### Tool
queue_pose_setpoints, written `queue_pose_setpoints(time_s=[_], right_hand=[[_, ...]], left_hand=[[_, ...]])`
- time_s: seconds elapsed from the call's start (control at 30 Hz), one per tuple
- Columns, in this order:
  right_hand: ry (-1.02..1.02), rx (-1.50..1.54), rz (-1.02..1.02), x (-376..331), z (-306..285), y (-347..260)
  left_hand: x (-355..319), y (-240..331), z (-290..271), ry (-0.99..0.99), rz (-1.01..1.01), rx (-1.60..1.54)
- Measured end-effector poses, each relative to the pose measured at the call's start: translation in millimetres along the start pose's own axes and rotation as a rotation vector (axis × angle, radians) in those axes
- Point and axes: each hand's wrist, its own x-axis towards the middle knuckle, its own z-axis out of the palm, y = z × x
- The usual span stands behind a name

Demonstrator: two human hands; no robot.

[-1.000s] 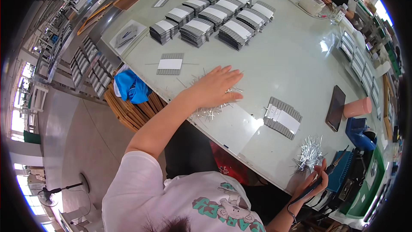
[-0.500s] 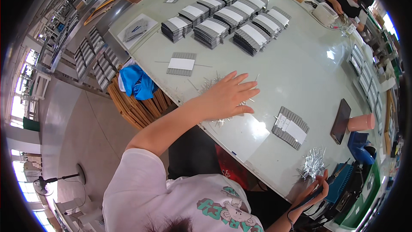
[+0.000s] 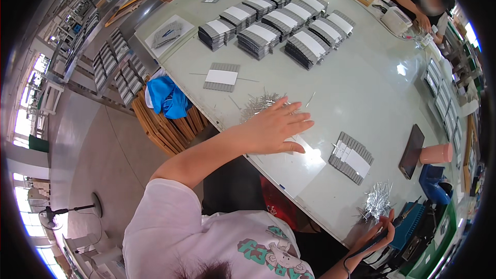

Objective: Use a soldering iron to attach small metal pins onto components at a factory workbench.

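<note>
My left hand (image 3: pixel 281 127) is open, palm down with fingers spread, over the near edge of a loose pile of thin silver wire pins (image 3: pixel 263 104). In my right hand (image 3: pixel 378 233), at the near right, is a soldering iron (image 3: pixel 397 221) with a dark cable; its tip points away from me. Beside that hand lies a second heap of silver pins (image 3: pixel 377 200). Between the hands is a grey ribbed strip pack (image 3: pixel 351 158) with a white label band. A similar flat pack (image 3: pixel 221 77) lies beyond my left hand, with thin wires sticking out at both sides.
Several stacks of grey banded packs (image 3: pixel 281 20) stand toward the back of the table (image 3: pixel 361 82). On the right are a phone (image 3: pixel 412 151), a pink cup (image 3: pixel 436 153), a blue holder (image 3: pixel 433 180) and a green tray (image 3: pixel 442 232). A co-worker (image 3: pixel 421 5) sits at the far right.
My left hand has drawn slightly toward me, uncovering more of the pin pile. My right hand has shifted a little with the soldering iron still in it. The view has moved slightly.
</note>
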Motion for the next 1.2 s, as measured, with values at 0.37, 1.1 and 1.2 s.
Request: queue_pose_setpoints(time_s=[0.37, 1.1, 1.2], right_hand=[[-0.004, -0.016, -0.055, 1, 1, 2], [0.022, 0.019, -0.035, 0, 1, 9], [0.018, 0.014, -0.033, -1, 1, 7]], left_hand=[[33, -61, 0, 0.034, 0.0, -0.093], [-76, -74, -31, 0.32, -0.439, -0.002], [-94, -89, -42, 0.308, -0.528, -0.03]])
